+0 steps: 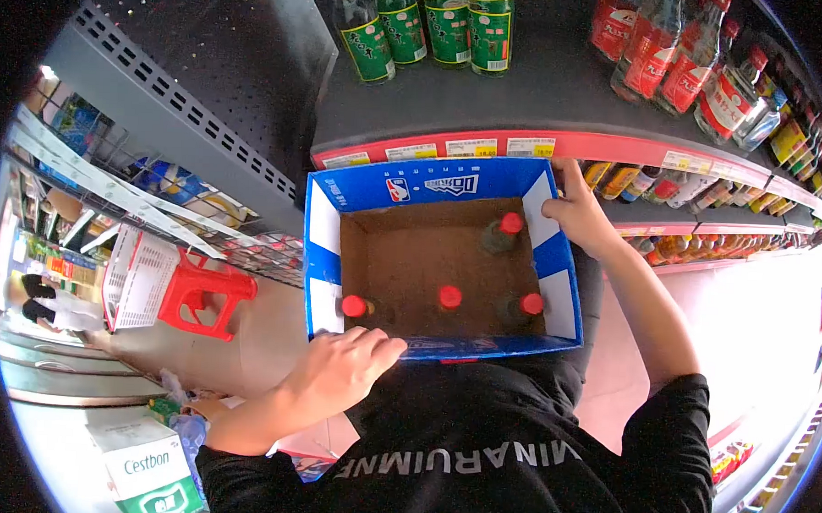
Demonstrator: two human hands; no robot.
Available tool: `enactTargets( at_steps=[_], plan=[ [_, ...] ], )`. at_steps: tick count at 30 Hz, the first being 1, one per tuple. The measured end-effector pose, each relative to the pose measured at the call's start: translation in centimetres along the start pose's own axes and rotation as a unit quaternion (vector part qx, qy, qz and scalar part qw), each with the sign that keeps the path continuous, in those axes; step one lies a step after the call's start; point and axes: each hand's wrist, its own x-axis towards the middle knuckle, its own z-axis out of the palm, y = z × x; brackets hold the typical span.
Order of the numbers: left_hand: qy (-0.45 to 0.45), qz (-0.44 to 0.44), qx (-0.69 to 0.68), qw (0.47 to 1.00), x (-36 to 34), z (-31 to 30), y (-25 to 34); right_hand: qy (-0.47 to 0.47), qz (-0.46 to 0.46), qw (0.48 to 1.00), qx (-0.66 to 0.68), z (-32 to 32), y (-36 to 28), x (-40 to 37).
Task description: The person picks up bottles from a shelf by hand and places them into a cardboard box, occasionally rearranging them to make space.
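Observation:
A blue and white cardboard box (508, 350) without a lid is held in front of my body, against the shelf edge. My left hand (347, 364) is closed over its near rim, left of the middle. At the far right corner, my right hand (583, 214) grips the side wall, thumb over the rim and the other fingers partly hidden outside. Several bottles with red caps stand in the box: one bottle (502, 235) at the far right, the others along the near wall, such as the bottle (450, 299) in the middle.
Green-labelled bottles (448, 29) stand on the dark shelf (418, 101) ahead. Red-labelled bottles (676, 71) are further right. Price tags line the red shelf edge (608, 148). A red plastic stool (209, 295) is on the floor at left, and a Cestbon carton (149, 470) lower left.

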Motion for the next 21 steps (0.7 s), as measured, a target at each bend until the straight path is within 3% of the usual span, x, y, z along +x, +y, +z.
enactTargets(
  at_steps=[5,11,21],
  plan=[
    [0.001,0.008,0.018,1.000,-0.2,0.3,0.1,-0.009,0.086,0.972,0.219,0.7,-2.3,-0.3],
    [0.037,0.023,0.015,0.999,-0.3,0.4,0.3,0.007,0.112,0.971,0.212,1.1,-2.7,-0.7],
    [0.072,0.054,0.010,0.996,-1.9,-0.3,0.5,0.064,0.064,0.969,0.229,0.4,-6.8,-3.9]
  ],
)
